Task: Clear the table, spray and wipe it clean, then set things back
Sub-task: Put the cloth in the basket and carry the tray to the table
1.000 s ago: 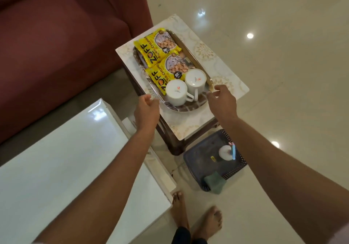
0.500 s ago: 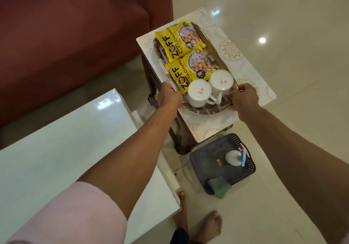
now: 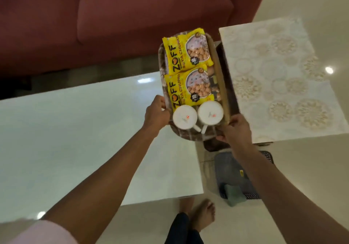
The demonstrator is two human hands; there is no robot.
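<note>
Both hands, left (image 3: 156,112) and right (image 3: 236,128), are gripping the rigid tray (image 3: 220,70) at 9 and 3 o'clock; loose cups (image 3: 184,116) are demanding level carrying.

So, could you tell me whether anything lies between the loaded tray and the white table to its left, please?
Nothing visible does. Left hand and right hand grip the tray by its sides, already partly over the white table, whose visible top is bare.
</note>
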